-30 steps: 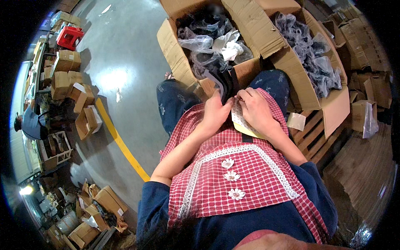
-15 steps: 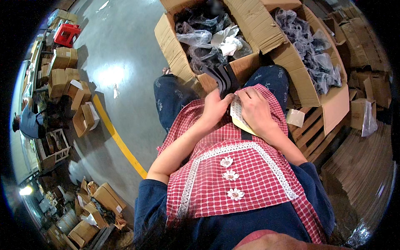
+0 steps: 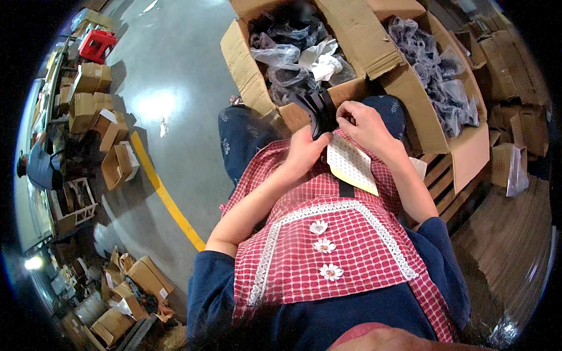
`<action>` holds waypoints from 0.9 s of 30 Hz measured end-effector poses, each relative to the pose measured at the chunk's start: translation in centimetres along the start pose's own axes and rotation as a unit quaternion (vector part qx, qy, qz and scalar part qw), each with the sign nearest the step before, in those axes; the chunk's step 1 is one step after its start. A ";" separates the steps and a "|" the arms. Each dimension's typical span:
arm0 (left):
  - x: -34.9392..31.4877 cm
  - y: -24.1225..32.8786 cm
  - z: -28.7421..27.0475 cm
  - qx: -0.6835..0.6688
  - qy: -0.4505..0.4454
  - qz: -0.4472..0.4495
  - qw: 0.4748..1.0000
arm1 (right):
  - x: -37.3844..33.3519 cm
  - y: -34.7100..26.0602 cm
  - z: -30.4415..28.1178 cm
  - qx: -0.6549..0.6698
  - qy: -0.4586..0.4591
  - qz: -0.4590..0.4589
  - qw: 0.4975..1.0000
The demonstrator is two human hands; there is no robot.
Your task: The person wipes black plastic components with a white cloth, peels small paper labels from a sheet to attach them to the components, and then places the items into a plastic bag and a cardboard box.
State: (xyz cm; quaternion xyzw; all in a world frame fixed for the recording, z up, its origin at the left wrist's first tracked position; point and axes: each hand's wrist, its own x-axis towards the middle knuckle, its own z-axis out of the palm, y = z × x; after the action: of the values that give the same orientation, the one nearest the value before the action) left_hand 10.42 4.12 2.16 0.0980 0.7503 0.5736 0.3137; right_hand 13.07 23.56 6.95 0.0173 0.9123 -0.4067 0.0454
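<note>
My left hand (image 3: 307,149) is closed around a bunch of black curved strips (image 3: 319,111), which fan out upward above my lap. A white sheet of small printed labels (image 3: 350,161) with a yellow edge lies over the apron, its upper corner by my left thumb. My right hand (image 3: 366,126) is raised just right of the strips, above the sheet, with thumb and fingers pinched together. Whatever sits between those fingertips is too small to make out.
In front of my knees stands an open cardboard box (image 3: 351,89) of dark pieces in clear plastic bags. Another open box (image 3: 404,88) of bagged pieces is at the right on a wooden pallet (image 3: 453,190). Flattened cardboard (image 3: 497,234) lies lower right. A person (image 3: 41,167) is far left.
My right hand has lifted off the label sheet and moved up beside the black strips, uncovering the sheet. The left hand keeps its hold, and the strips have tilted slightly.
</note>
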 end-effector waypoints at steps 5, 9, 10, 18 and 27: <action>-0.2 -0.2 -0.1 -0.035 -0.007 0.029 0.999 | 0.6 1.6 0.9 -0.014 0.103 -0.049 0.993; 0.0 -1.2 0.0 -0.070 -0.006 0.001 0.998 | 0.5 2.3 0.4 0.138 0.085 -0.006 0.987; 0.2 -1.3 0.2 -0.094 -0.006 -0.005 0.996 | 0.2 2.3 0.4 0.194 0.056 0.006 0.979; 0.1 -1.1 0.3 -0.089 -0.019 -0.001 0.996 | -0.3 0.6 1.1 0.117 0.037 -0.005 0.992; 0.1 -1.2 0.3 -0.096 -0.019 0.011 0.995 | -0.1 0.8 1.9 -0.101 0.179 -0.116 0.972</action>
State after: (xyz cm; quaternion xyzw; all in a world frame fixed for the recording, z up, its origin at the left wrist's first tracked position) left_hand 10.78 3.99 1.00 0.0867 0.6843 0.6449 0.3291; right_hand 13.34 22.68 5.05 -0.0205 0.9375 -0.3056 -0.1649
